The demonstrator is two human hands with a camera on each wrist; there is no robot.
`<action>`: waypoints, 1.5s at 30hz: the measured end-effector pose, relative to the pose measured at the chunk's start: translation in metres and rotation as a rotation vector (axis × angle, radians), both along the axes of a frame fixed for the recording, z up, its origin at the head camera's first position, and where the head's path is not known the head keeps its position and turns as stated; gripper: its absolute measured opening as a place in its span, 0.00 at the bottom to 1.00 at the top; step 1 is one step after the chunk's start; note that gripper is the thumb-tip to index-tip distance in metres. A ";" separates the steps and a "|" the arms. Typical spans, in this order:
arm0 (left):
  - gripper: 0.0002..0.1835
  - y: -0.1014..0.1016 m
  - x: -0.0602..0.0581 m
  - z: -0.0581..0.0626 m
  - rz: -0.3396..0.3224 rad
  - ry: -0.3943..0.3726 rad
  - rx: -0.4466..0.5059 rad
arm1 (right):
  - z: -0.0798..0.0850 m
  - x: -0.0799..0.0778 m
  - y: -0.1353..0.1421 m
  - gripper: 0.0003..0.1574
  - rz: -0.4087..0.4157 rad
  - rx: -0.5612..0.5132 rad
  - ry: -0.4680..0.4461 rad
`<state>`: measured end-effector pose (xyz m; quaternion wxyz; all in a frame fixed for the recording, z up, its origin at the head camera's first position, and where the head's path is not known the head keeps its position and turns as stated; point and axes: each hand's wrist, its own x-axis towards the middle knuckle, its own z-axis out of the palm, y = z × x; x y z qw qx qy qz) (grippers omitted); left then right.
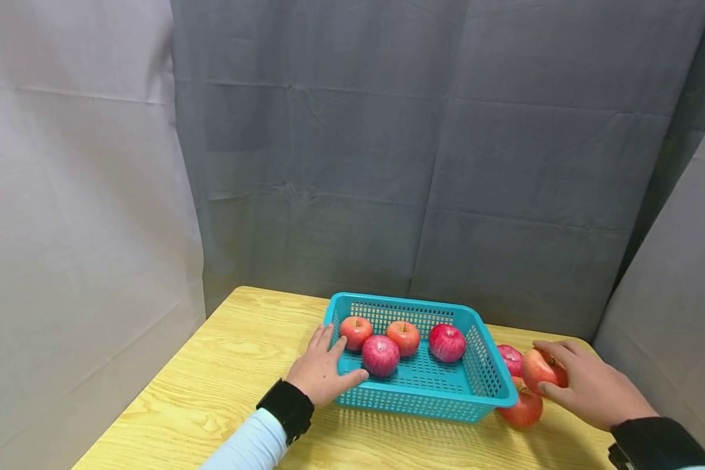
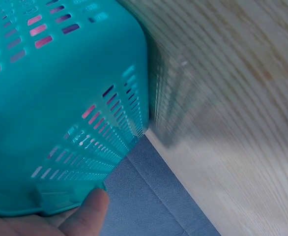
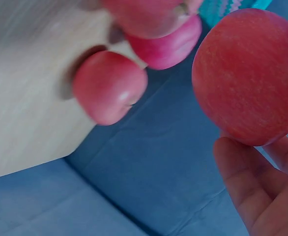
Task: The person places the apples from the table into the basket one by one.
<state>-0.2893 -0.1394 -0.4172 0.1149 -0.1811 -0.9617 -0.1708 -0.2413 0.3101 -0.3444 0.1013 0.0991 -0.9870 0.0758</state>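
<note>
My right hand [image 1: 593,382] grips a red-yellow apple [image 1: 540,371] above the table, right of a turquoise basket [image 1: 411,398]. In the right wrist view the held apple [image 3: 247,78] has fingertips against its side. Below it lie a deep pink apple [image 1: 510,359] and a red apple [image 1: 521,406] beside the basket. Another apple [image 3: 109,87] shows in the right wrist view, hidden in the head view. My left hand [image 1: 320,372] rests with spread fingers on the basket's left rim. Inside sit two orange-red apples, one at the left [image 1: 356,331], and two deep pink ones, one in front [image 1: 380,356].
The basket stands on a yellow wood-grain table [image 1: 211,405]. A grey cloth [image 1: 352,163] hangs behind the table, with pale cloth walls at the left [image 1: 82,196] and right [image 1: 681,281]. The table's far right corner lies behind the right hand.
</note>
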 end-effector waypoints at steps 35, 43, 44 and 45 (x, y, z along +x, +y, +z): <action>0.52 -0.003 0.001 -0.001 -0.016 -0.017 0.003 | -0.001 -0.079 -0.122 0.41 0.193 0.087 -0.031; 0.50 -0.003 0.004 0.000 -0.020 -0.010 -0.009 | -0.004 -0.088 -0.142 0.46 0.198 0.094 -0.080; 0.50 -0.003 0.004 0.000 -0.019 -0.008 -0.012 | -0.003 -0.089 -0.145 0.46 0.197 0.095 -0.087; 0.49 -0.003 0.004 0.001 -0.020 -0.008 -0.012 | -0.003 -0.090 -0.147 0.46 0.199 0.097 -0.089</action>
